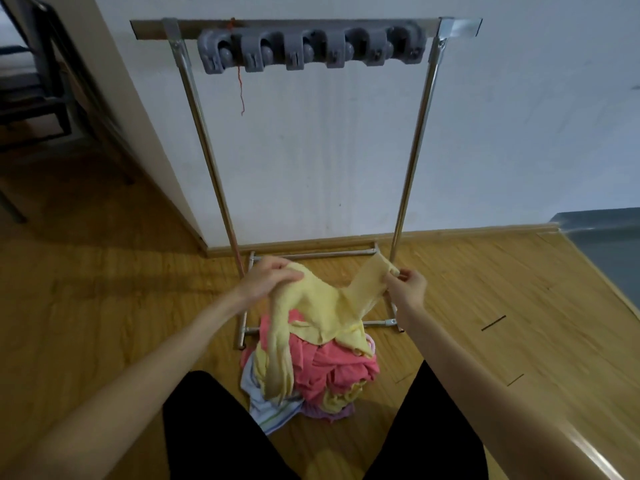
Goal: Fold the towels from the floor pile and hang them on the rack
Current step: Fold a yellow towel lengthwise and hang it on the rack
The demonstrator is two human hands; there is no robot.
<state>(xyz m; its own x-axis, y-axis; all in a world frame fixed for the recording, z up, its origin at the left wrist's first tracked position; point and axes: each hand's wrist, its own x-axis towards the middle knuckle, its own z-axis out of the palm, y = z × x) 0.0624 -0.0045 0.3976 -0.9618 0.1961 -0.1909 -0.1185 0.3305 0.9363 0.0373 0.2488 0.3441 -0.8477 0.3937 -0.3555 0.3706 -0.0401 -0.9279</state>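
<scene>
Two hands share one yellow towel (322, 306), lifted just clear of the pile (311, 375) on the floor in front of the rack (414, 150). The left hand (273, 277) has its grip bunched around one end of the cloth, while the right hand (408, 284) pinches a corner between thumb and fingertips. Holding it apart like this looks meant to pull the cloth open and find its edges before a first fold. A long tail of the towel hangs down from the left hand and drapes over the pile, so it is not yet spread flat. The pile, pink, yellow, pale blue and purple cloth, lies between the rack's base bars and the person's knees. Nothing hangs on the rack's top bar so far; a grey row of clips (311, 48) is mounted there, with a red thread (240, 88) dangling below it. No brand, label or writing can be read anywhere.
</scene>
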